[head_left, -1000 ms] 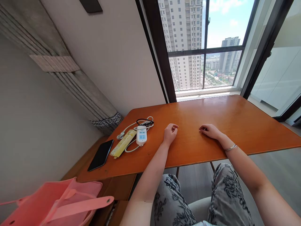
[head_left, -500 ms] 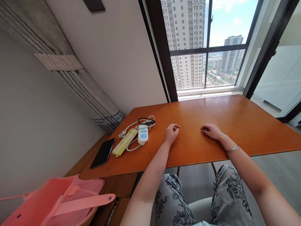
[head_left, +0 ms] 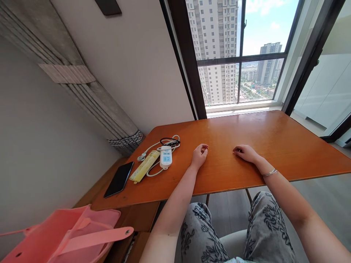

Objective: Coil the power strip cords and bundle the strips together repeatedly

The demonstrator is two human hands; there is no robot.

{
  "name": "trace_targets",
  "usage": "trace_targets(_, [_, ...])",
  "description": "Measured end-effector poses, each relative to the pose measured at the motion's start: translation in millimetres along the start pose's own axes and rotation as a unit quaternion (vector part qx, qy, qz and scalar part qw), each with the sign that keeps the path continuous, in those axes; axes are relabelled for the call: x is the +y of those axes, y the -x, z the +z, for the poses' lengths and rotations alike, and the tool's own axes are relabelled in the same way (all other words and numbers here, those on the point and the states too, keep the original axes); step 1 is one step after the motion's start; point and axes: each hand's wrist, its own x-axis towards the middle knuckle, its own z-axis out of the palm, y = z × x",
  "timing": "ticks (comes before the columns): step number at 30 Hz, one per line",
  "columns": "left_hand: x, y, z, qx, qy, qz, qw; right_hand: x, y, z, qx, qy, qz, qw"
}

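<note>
Fingers (head_left: 204, 146) of left hand (head_left: 199, 156) and right hand (head_left: 247, 153) curl unclenched on the table (head_left: 276, 135), palms hidden.

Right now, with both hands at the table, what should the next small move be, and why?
Probably ease the left hand toward the white power strip: that hand looks empty and is nearer to it than the right hand. The strip lies to its left on the table, with the yellow power strip on the far side.
</note>
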Motion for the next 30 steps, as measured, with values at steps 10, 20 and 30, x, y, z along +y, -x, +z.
trace_targets(10, [-1.6,0.6,-0.5,-0.014,-0.001,-0.001,1.0,-1.4,0.3,-0.8,0.005,0.006,0.001,1.0])
trace_targets(20, [-2.1,-0.1,-0.6,-0.019,-0.011,0.001,1.0,-0.1,-0.1,0.4,0.006,0.006,-0.003,1.0])
trace_targets(30, [1.4,0.8,-1.3,-0.03,-0.013,-0.013,0.999,-2.0,0.0,-0.6,0.0,0.005,0.006,1.0])
